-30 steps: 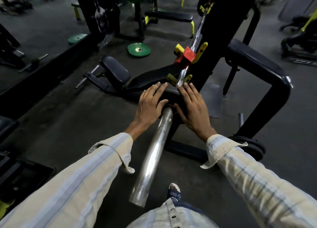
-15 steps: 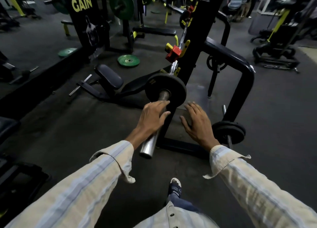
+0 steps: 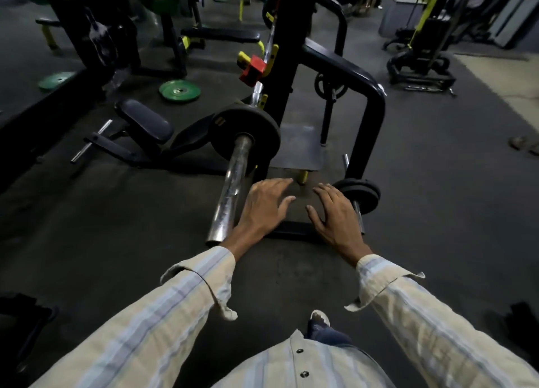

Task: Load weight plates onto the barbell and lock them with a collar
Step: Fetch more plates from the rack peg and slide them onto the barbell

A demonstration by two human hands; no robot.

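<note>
The barbell sleeve (image 3: 233, 189) was bright polished metal, its gloss broken by scuffs near the end. The weight plate (image 3: 245, 138) on it looked matt black (rubber or painted iron, hard to tell). The rack frame (image 3: 366, 119) was smooth black-painted metal with a faint sheen. The floor (image 3: 116, 227) was dull, grainy rubber matting. The striped shirt sleeves (image 3: 180, 303) were soft woven cloth.
</note>
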